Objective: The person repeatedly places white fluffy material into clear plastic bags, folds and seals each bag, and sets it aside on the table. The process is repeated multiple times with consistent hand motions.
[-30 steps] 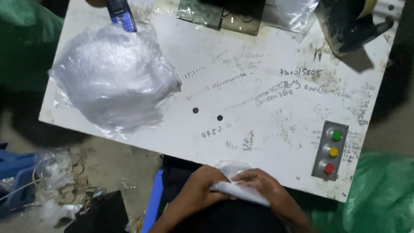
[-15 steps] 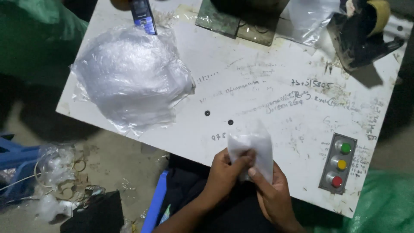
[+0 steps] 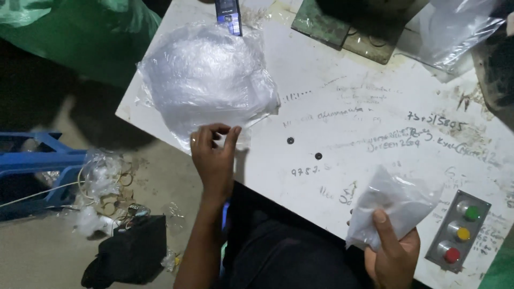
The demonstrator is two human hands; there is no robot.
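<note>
My right hand [image 3: 393, 252] grips a small white plastic packet [image 3: 393, 202] over the near edge of the white table [image 3: 364, 91]. My left hand [image 3: 213, 155] reaches to the near edge of a heap of clear plastic bags [image 3: 206, 80] on the table's left part; thumb and fingers are pinching at the plastic there, and whether they hold a bag I cannot tell. The heap is crumpled and shiny and covers the table's left corner.
A grey panel [image 3: 460, 231] with green, yellow and red buttons sits at the table's right edge. A dark blue phone-like object [image 3: 229, 15] lies at the far edge. Metal plates [image 3: 348, 29] and another clear bag [image 3: 455, 32] lie beyond. Green sacks, blue frame and scraps are on the floor at left.
Both hands were together on the white packet near the table edge. Now my left hand has let go and moved left to the plastic heap; my right hand keeps the packet.
</note>
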